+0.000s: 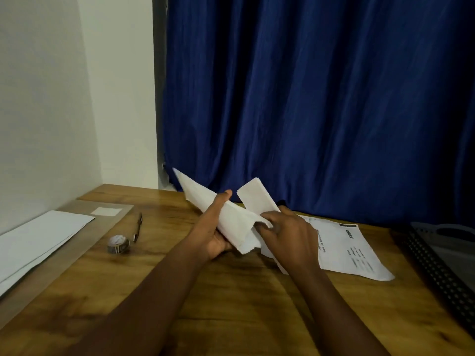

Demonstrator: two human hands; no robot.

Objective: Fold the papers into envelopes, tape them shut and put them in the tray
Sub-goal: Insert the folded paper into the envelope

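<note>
A partly folded white paper is held up above the wooden table. My left hand grips it from below, thumb on its upper face. My right hand pinches a folded flap of the same paper near its middle. A roll of tape lies on the table to the left. A dark perforated tray stands at the right edge. A printed sheet lies flat under my right hand.
A stack of white papers rests on a brown board at the left. A pen lies beside the tape. A blue curtain hangs behind the table, and a white wall closes the left side.
</note>
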